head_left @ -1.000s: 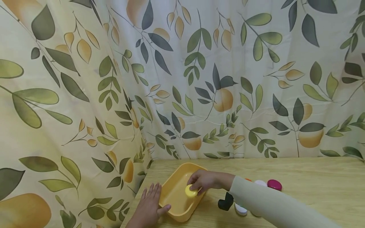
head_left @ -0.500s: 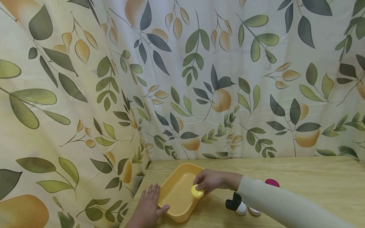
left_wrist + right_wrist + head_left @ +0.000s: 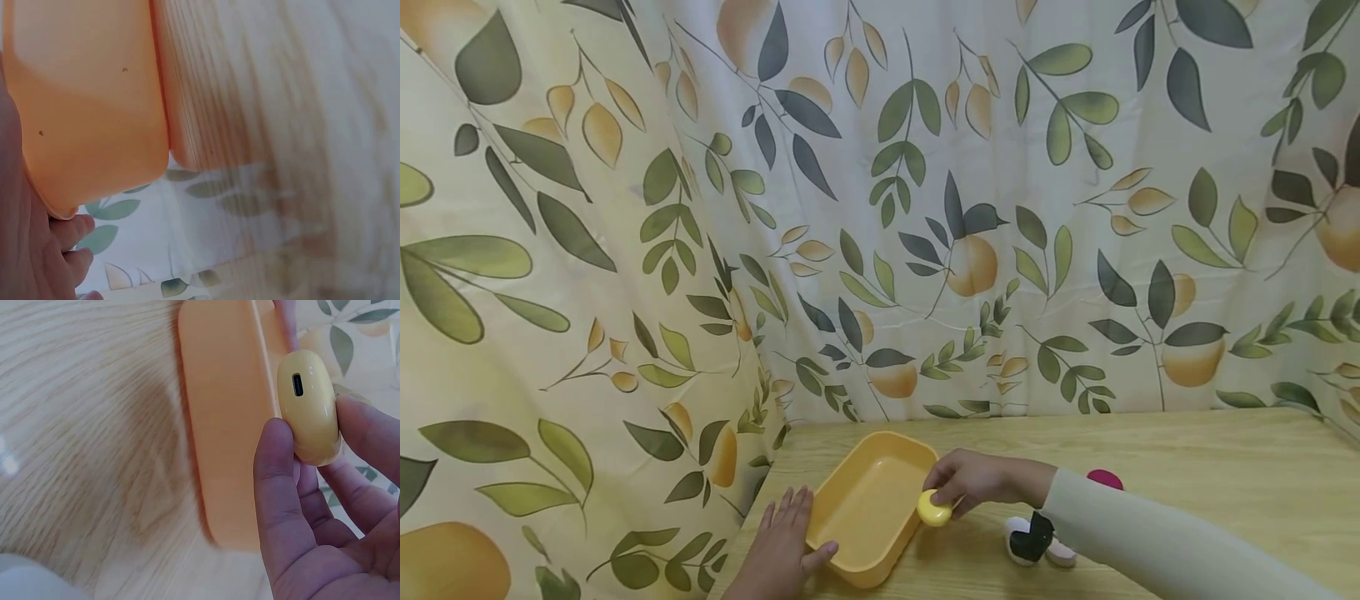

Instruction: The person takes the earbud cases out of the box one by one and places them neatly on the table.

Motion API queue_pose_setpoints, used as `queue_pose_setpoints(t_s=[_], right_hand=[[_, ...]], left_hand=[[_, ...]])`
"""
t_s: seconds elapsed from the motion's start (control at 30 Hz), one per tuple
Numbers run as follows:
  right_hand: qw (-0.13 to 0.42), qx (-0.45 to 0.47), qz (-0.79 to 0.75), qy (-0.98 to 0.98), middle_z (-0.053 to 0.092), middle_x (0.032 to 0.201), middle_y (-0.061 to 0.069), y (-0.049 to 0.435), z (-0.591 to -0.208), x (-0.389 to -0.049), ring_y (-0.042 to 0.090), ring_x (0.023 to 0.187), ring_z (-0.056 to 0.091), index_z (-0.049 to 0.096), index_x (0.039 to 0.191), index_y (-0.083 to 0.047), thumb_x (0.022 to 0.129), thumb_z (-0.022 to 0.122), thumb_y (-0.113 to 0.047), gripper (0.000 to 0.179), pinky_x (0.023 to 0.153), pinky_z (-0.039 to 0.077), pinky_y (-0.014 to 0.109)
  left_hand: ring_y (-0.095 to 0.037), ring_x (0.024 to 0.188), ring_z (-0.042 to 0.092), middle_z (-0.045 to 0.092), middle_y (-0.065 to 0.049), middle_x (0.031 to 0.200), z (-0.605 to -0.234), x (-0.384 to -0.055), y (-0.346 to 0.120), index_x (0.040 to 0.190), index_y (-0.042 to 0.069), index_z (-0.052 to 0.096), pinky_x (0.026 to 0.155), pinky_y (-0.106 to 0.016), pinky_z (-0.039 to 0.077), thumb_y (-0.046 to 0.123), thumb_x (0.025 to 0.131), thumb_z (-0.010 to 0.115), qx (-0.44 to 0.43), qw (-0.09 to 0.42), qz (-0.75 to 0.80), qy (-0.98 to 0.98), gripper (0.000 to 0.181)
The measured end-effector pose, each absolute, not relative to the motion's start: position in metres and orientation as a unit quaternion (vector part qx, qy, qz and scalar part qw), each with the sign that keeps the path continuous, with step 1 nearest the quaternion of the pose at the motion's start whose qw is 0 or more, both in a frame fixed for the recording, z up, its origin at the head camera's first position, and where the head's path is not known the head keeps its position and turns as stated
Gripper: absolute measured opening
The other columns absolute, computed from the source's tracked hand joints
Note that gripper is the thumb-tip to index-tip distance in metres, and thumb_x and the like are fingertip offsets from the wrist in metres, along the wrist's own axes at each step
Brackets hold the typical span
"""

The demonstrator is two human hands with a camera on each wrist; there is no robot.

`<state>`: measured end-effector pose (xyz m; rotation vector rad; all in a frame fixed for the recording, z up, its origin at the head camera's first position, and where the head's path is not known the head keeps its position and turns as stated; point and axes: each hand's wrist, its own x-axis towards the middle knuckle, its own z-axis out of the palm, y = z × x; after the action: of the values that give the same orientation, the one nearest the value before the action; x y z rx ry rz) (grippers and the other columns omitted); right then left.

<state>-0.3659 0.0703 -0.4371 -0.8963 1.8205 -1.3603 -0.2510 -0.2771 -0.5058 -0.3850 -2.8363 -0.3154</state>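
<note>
My right hand pinches a glossy yellow rounded earbud case between thumb and fingers, at the right rim of an orange-yellow plastic tray. A small dark charging slot shows on the case in the right wrist view. At the tray's left side, my left hand rests with straight, spread fingers against the wall, its thumb reaching over the near rim. In the left wrist view, the fingertips show beyond the tray's lip.
White and pale pink rounded items lie right of the tray, partly covered by a black block at the right wrist. A magenta item shows behind the sleeve. A leaf-patterned curtain borders the wooden table.
My right hand has moved the yellow earbud case rightward, from over the tray's inside to its right rim. The black block shifted with the arm. My left hand stayed on the tray.
</note>
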Motion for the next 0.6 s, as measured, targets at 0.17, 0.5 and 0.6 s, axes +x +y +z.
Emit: queue_pose_setpoints(t_s=[0.17,0.5,0.6], right_hand=[[0.333,-0.329,-0.524,0.712,0.067,0.096,0.010,0.079,-0.440,-0.367,0.020,0.083,0.066,0.065,0.109,0.005,0.093,0.063,-0.004,0.018,0.073,0.057,0.039],[0.335,-0.303,-0.528,0.719,0.066,0.097,0.010,0.098,-0.447,-0.371,0.021,0.083,0.065,0.064,0.109,0.004,0.092,0.063,-0.004,0.019,0.073,0.056,0.038],[0.337,-0.306,-0.531,0.714,0.067,0.097,0.010,0.103,-0.450,-0.372,0.021,0.083,0.065,0.064,0.109,0.005,0.092,0.063,-0.004,0.019,0.073,0.056,0.037]], left_hand=[[-0.043,0.141,0.023,0.034,-0.024,0.150,-0.508,-0.252,-0.277,0.146,-0.009,0.034,0.109,-0.064,0.016,0.063,0.095,0.044,-0.131,0.131,-0.109,-0.977,0.089],[-0.044,0.140,0.024,0.033,-0.024,0.151,-0.504,-0.252,-0.276,0.146,-0.009,0.034,0.108,-0.065,0.017,0.064,0.095,0.043,-0.130,0.136,-0.116,-0.975,0.090],[-0.043,0.140,0.025,0.035,-0.024,0.150,-0.504,-0.251,-0.277,0.146,-0.009,0.035,0.108,-0.065,0.018,0.066,0.094,0.044,-0.124,0.137,-0.113,-0.976,0.091]])
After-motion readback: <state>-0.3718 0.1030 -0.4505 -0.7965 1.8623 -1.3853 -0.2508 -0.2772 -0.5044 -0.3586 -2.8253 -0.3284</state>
